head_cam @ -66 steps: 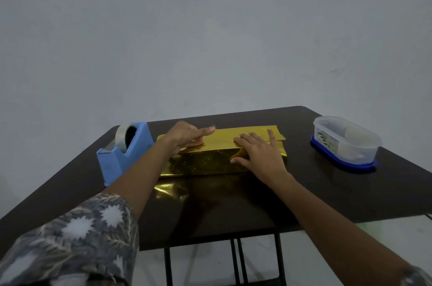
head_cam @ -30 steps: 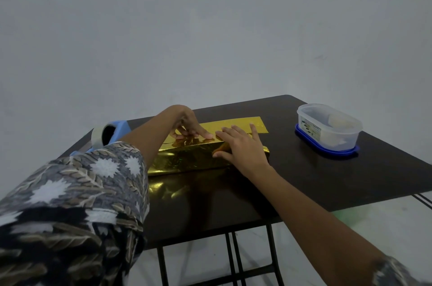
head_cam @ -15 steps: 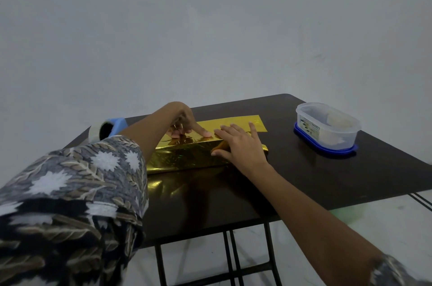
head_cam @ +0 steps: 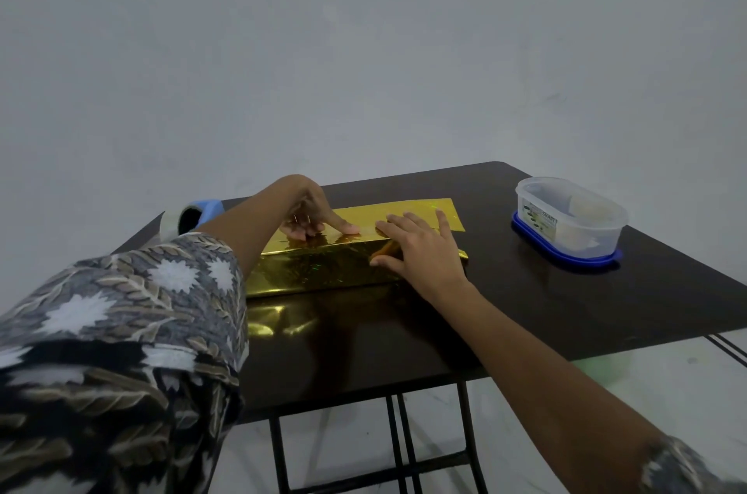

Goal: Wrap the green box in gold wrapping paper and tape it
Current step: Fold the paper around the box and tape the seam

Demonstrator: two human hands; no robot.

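a head-worn view looks down at a dark glossy surface [head_cam: 525,311] set against a plain grey wall. near its middle lies a long box [head_cam: 323,267], covered in gold paper [head_cam: 404,208] so that none of the box itself shows; it runs left to right, and its shiny near side is mirrored in the surface below. behind the box a flat flap of the paper lies on the surface, reaching toward the far edge. the left hand [head_cam: 313,216] comes in from the left over the top of the box, its index finger [head_cam: 343,227] stretched out straight and pressing down on the paper along the top, the other fingers curled under against the paper; whether they hold anything cannot be told. the right hand [head_cam: 420,251] lies flat on the right part of the box, its fingers [head_cam: 398,220] straight and spread over the top, the thumb against the near side, gripping nothing. the two hands are close together, index tip just beside the right fingertips. a leaf-patterned sleeve [head_cam: 121,332] fills the lower left. at the far left corner a blue tape dispenser [head_cam: 202,210] is partly hidden behind the left arm. at the right, well apart from the box, stands a clear oval tub [head_cam: 570,218] on a blue lid. black legs show under the surface, above a pale floor.
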